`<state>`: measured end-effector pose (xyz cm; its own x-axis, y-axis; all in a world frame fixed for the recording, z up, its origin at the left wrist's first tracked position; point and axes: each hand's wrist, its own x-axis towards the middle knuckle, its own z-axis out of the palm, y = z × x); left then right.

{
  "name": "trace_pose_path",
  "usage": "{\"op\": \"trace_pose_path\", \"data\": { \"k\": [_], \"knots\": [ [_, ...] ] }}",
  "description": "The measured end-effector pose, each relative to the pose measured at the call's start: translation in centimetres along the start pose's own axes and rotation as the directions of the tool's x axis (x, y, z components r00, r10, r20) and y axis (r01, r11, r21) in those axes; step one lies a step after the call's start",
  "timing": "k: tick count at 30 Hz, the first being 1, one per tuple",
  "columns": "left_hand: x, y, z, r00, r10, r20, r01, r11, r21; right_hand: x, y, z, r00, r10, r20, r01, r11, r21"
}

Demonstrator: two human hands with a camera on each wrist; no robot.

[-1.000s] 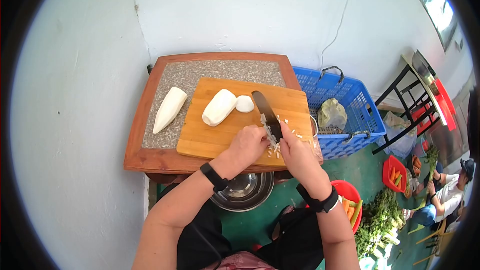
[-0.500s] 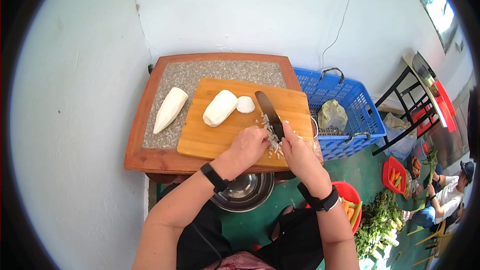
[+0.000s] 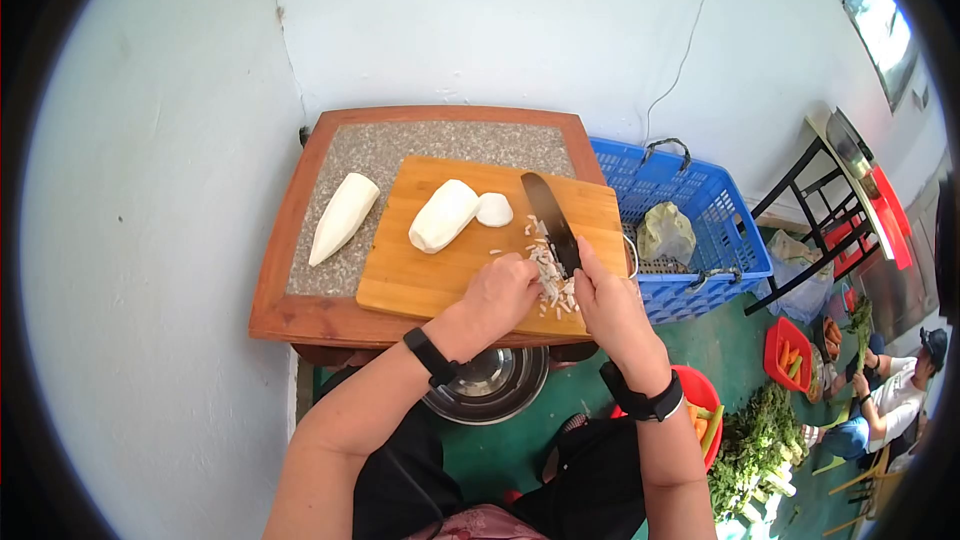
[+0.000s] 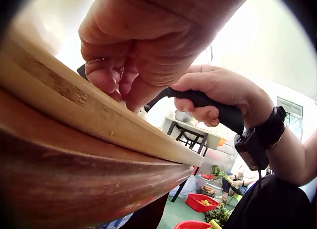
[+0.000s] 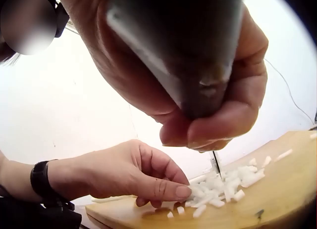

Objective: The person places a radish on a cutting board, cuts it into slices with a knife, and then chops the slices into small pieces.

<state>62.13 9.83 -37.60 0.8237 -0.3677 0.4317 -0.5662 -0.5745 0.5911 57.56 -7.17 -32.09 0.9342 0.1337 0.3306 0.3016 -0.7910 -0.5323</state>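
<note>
In the head view the right hand grips a dark-bladed knife by its handle, the blade over small white pieces on the wooden cutting board. The left hand lies just left of the pile; in the right wrist view its curled fingers and thumb touch the edge of the white pieces. Whether they pinch a piece is unclear. A thick peeled white vegetable and a short round chunk rest on the board. Another peeled, tapered one lies on the table, left of the board.
Right of the table stands a blue basket holding a plastic bag. A metal bowl is below the table's front edge. Leafy greens and red containers lie on the floor at right, where another person sits.
The knife and right hand have moved slightly right, away from the left hand. The white pieces show more spread out beside the blade. The left hand has barely moved.
</note>
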Motion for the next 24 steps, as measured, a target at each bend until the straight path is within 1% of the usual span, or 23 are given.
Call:
{"op": "trace_pose_path", "data": {
  "k": [3, 6, 9, 12, 15, 18, 21, 24],
  "knots": [
    [-0.1, 0.1, 0.0, 1.0, -0.007, -0.002, 0.007, 1.0, -0.005, -0.1, -0.8, -0.2, 1.0, -0.019, -0.008, 0.019, 0.999, -0.038],
    [0.0, 0.0, 0.1, 1.0, 0.008, 0.0, -0.008, 1.0, 0.003, -0.2, -0.3, 0.4, 0.998, -0.061, 0.014, 0.062, 0.998, -0.03],
    [0.1, 0.0, -0.1, 1.0, 0.007, 0.005, -0.007, 1.0, 0.001, -0.1, 0.0, 0.1, 0.994, -0.103, -0.027, 0.104, 0.994, 0.027],
    [0.0, -0.1, 0.1, 1.0, -0.008, 0.009, 0.008, 1.0, 0.004, 0.1, -1.1, -0.8, 1.0, -0.01, -0.009, 0.01, 0.999, 0.039],
    [0.0, 0.1, -0.2, 1.0, 0.013, 0.0, -0.013, 1.0, 0.005, 0.0, -0.5, -0.2, 0.999, -0.01, 0.044, 0.012, 0.999, -0.045],
    [0.0, 0.2, -0.2, 1.0, 0.015, 0.018, -0.016, 1.0, 0.014, 0.1, -0.7, -0.2, 0.999, 0.014, 0.047, -0.012, 0.999, -0.041],
    [-0.1, 0.1, -0.2, 1.0, 0.008, 0.009, -0.008, 1.0, 0.005, 0.2, 0.0, 0.0, 0.997, -0.078, -0.021, 0.078, 0.997, 0.002],
    [-0.2, 0.0, -0.2, 1.0, 0.013, 0.009, -0.013, 1.0, -0.005, 0.2, -1.1, -0.9, 0.993, 0.103, 0.054, -0.104, 0.994, 0.033]
  ]
}}
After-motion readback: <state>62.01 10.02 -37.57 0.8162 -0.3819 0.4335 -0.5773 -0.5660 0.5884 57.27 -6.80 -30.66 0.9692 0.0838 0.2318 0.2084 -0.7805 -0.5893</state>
